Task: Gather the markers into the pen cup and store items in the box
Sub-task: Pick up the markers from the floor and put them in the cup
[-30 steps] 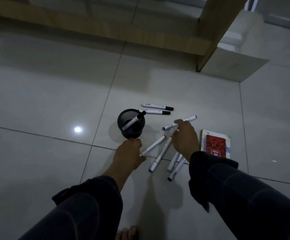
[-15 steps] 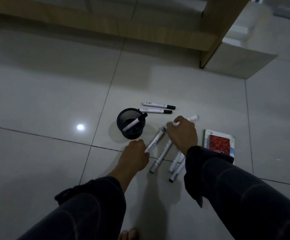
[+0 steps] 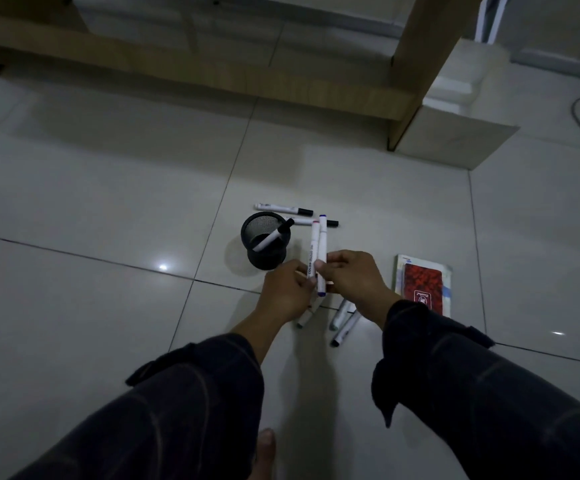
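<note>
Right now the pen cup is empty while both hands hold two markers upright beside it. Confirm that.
Not quite. The head view shows the pen cup already holds one black-capped marker. The rest stands: the left hand and right hand hold two markers upright beside it.

Single head-worn wide-angle view, looking forward and steeply down. The tiled floor (image 3: pixel 108 202) lies near, below arm's reach.
</note>
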